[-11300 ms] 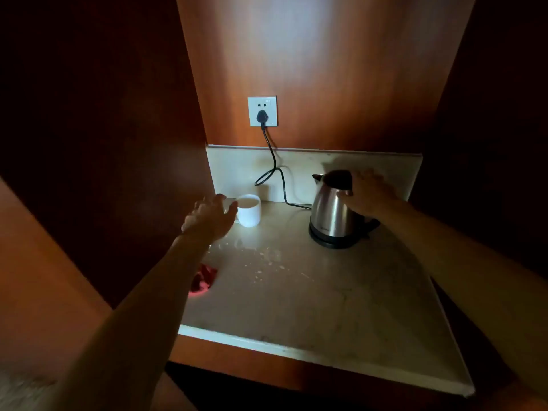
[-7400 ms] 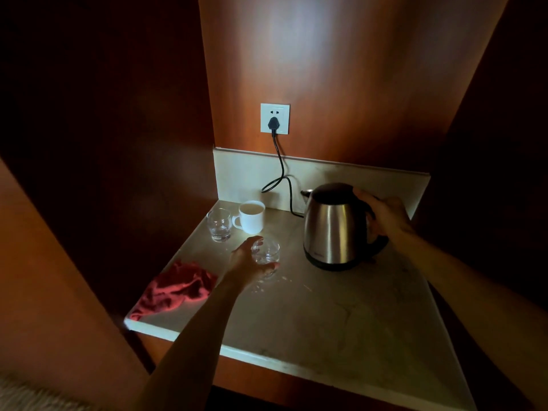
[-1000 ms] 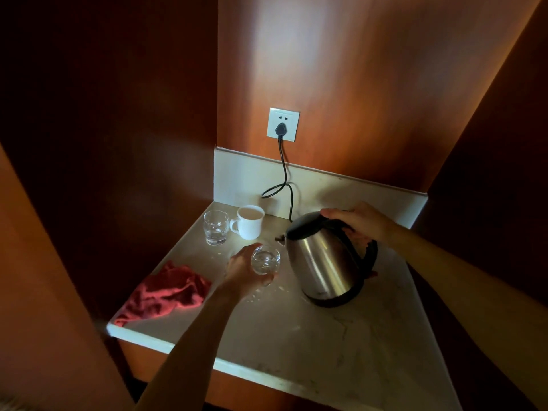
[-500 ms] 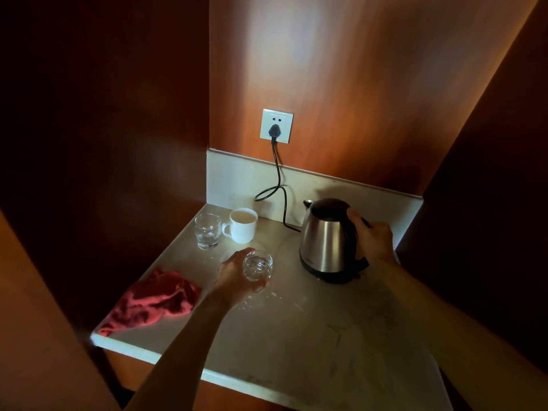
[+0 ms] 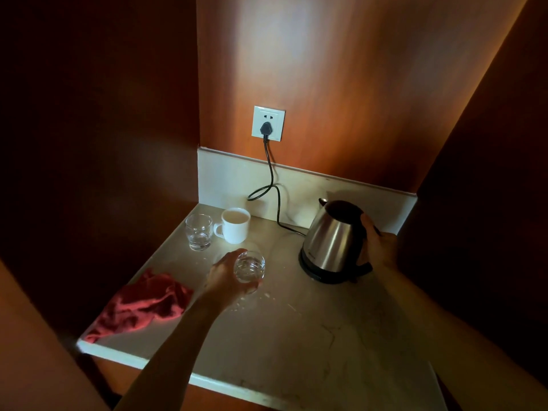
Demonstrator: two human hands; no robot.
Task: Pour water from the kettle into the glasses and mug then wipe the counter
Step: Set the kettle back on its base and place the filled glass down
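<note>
The steel kettle (image 5: pixel 333 238) stands upright on its black base at the right of the pale stone counter (image 5: pixel 296 336). My right hand (image 5: pixel 378 246) is wrapped round its black handle. My left hand (image 5: pixel 226 275) grips a clear glass (image 5: pixel 249 266) holding water near the counter's middle. A second clear glass (image 5: pixel 199 231) with some water stands at the back left, beside a white mug (image 5: pixel 235 225) filled with liquid. A crumpled red cloth (image 5: pixel 142 305) lies at the front left edge. Small water drops (image 5: pixel 267 296) spot the counter near the held glass.
A black cord (image 5: pixel 271 185) runs from the wall socket (image 5: pixel 268 123) down to the kettle's base. Dark wooden walls close in the counter on the left, back and right. The counter's front edge (image 5: pixel 225 382) is near me.
The kettle, tilted over the held glass a second ago, is back upright on its base at the right. My left hand still holds the glass in about the same place.
</note>
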